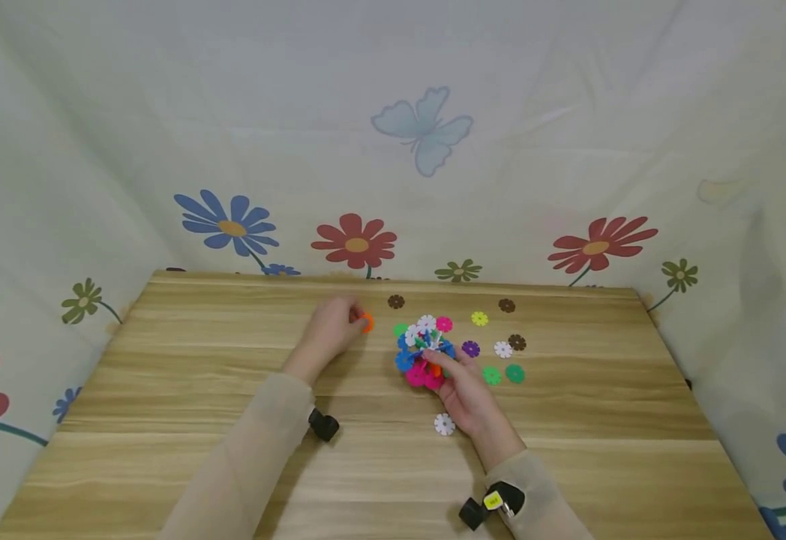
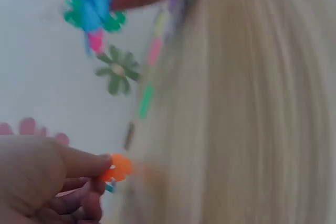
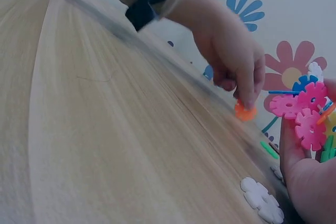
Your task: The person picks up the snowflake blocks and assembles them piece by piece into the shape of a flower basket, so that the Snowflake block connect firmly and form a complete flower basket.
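Observation:
My left hand (image 1: 328,331) pinches an orange notched plastic disc (image 1: 368,323) between thumb and fingertips. Seen from the left wrist, the same orange disc (image 2: 119,167) stands close to the wooden surface; whether it touches is unclear. My right hand (image 1: 469,396) grips a cluster of interlocked flower-shaped discs (image 1: 418,373), in pink, blue, white, green and orange. Pink discs (image 3: 310,128) face the right wrist camera, and part of the cluster is hidden by the palm and fingers. A loose white disc (image 1: 444,424) lies just left of the right wrist.
Around the right hand lie several loose discs, among them a yellow disc (image 1: 479,319), a purple disc (image 1: 470,349) and a dark green disc (image 1: 515,373). A brown disc (image 1: 396,301) sits near the back edge. Behind the wooden table (image 1: 184,360) hangs a flower-print cloth (image 1: 298,150).

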### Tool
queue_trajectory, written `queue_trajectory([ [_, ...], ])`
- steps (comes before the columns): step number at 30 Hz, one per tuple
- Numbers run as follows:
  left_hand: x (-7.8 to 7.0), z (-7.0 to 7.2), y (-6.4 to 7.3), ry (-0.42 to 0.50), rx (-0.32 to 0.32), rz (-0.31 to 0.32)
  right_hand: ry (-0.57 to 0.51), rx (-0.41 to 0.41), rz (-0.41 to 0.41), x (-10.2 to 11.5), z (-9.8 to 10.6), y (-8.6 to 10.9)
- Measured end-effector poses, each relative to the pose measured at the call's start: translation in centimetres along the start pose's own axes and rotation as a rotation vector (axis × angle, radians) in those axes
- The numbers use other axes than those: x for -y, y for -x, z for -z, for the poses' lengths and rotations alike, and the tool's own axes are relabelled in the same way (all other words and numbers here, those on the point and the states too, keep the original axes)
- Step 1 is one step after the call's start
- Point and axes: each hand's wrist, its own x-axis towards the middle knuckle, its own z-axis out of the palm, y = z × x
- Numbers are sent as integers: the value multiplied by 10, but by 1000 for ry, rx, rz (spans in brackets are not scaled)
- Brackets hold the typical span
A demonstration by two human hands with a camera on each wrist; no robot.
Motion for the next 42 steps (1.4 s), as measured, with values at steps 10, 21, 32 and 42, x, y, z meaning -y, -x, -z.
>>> queue_trajectory([
  [10,-69,25,85,501,223,33,45,-2,25,-2,-2,0],
  [21,-77,2,102,505,172,-10,55,-14,39,-9,-3,2],
  [32,-80,2,99,502,188,-24,80,-46,36,-6,-6,1],
  [42,-82,3,99,502,207,-25,146,-58,44,-7,-7,1],
])
